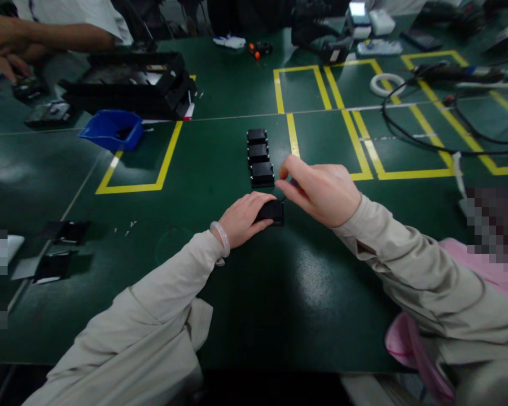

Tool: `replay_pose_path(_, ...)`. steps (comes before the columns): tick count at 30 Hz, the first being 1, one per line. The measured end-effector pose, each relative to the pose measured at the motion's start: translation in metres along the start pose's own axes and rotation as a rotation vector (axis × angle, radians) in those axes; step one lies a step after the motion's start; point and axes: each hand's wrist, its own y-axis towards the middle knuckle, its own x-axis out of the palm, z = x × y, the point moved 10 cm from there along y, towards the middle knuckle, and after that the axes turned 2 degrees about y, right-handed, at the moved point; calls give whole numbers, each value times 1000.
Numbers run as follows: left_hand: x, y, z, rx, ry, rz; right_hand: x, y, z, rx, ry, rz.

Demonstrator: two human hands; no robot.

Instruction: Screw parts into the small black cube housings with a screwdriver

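Beige sleeves reach out over the dark green matte surface (pixel 237 316) with its yellow tape outlines, a blue plastic bin (pixel 112 129) well apart at the far left. Just beyond the hands, three small black rectangular blocks (pixel 260 158) sit in a touching row. Left hand (pixel 245 217) has its grip clamped on a fourth small black block (pixel 273 211) lying flat; right hand (pixel 322 189) pinches together at its far edge. Steady the block flat, I judge, while fingertips work
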Motion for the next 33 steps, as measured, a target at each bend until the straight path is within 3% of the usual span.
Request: replay_pose_path(33, 0, 0, 0, 0, -9, -2, 2, 1, 1, 16, 2, -24)
